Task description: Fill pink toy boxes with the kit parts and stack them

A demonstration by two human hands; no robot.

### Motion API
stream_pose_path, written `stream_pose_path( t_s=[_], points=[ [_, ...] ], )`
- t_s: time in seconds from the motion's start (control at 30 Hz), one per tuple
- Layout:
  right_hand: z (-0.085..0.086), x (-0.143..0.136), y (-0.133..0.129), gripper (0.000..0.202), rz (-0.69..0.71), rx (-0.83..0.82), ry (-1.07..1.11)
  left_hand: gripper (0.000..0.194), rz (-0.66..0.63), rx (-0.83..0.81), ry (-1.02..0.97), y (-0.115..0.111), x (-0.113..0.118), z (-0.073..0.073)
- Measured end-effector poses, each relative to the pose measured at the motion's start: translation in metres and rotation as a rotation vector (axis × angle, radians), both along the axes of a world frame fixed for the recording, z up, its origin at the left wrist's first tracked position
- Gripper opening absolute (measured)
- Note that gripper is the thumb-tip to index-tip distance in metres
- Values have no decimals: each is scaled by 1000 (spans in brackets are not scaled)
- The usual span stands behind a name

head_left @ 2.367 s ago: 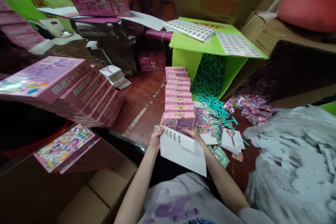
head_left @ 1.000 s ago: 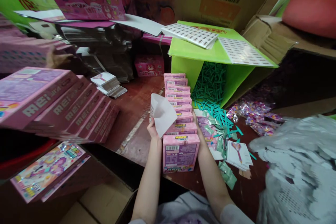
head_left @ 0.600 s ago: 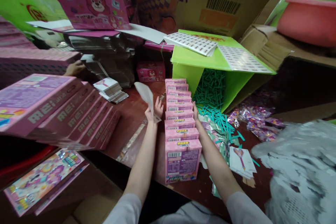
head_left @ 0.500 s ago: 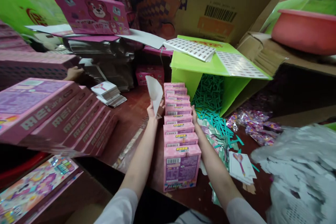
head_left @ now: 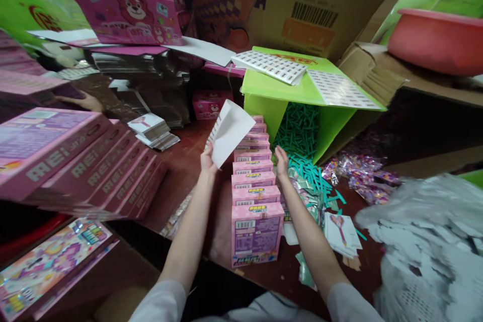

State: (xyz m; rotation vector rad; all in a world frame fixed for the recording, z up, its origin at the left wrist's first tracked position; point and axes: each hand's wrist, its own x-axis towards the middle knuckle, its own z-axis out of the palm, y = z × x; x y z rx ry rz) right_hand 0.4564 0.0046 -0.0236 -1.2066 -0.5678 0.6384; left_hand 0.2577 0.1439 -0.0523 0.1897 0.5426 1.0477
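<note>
Between my forearms runs a row of upright pink and purple boxes [head_left: 257,235], set one behind another and reaching toward the back. My left hand [head_left: 209,159] pinches the lower corner of a white sticker sheet [head_left: 233,131], which tilts over the far boxes and hides part of them. Small printed marks line the sheet's left edge. To the right of the row my right hand [head_left: 281,162] is raised with fingers apart, holding nothing. It is beside the boxes, close to the green open carton [head_left: 264,98].
Teal sticks [head_left: 300,126] spill from the carton beside foil packets. Printed cards [head_left: 341,234] and a grey plastic bag [head_left: 433,241] lie at right. More pink boxes [head_left: 56,153] lean at left, where another person's hand [head_left: 88,102] shows. Sticker sheets [head_left: 271,66] rest on the carton.
My left hand has lifted away from the row and the sheet has swung rightward, turning broader to view. My right hand has come off the boxes' side. The other person's hand has moved left.
</note>
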Motion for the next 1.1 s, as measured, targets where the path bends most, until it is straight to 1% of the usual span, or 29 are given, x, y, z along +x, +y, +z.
stream_pose_path(
  t_s=[0.07,0.1,0.13,0.17,0.2,0.23,0.27,0.33,0.37,0.43,0.5,0.57,0.67,0.77,0.83,0.97,1.07,1.1],
  points=[
    [18,1,-23,40,-167,32,-72,22,112,46,160,-20,-25,21],
    [32,-2,-36,37,-240,66,-146,21,209,80,273,-33,-37,32],
    [49,-7,-50,34,-294,110,-246,24,325,134,390,-47,-48,44],
    [67,-14,-63,31,-316,153,-368,28,428,196,494,-63,-57,56],
    [88,-22,-74,28,-323,187,-504,31,503,260,580,-78,-62,68],
    [108,-32,-84,24,-302,200,-650,34,542,322,648,-93,-65,80],
    [128,-42,-89,20,-252,204,-795,35,552,376,698,-105,-66,91],
    [160,-60,-92,17,-99,197,-1046,35,539,461,761,-126,-61,109],
    [172,-66,-89,18,-21,183,-1139,34,529,496,777,-133,-58,116],
    [188,-69,-79,22,82,136,-1255,32,516,560,793,-144,-53,127],
    [193,-63,-71,23,153,77,-1293,30,505,615,801,-150,-53,133],
    [195,-53,-69,18,237,33,-1252,26,489,674,817,-154,-59,135],
    [196,-44,-76,13,378,11,-1145,23,455,745,861,-157,-72,137],
    [199,-46,-86,16,476,35,-1125,22,431,767,916,-158,-82,140],
    [199,-49,-89,18,494,65,-1154,25,431,749,931,-157,-86,142],
    [197,-54,-89,13,474,146,-1181,31,459,675,949,-157,-90,143],
    [193,-58,-87,10,511,161,-1230,35,441,633,957,-155,-92,142],
    [192,-60,-85,10,502,170,-1246,35,438,619,963,-154,-93,141]
  ],
)
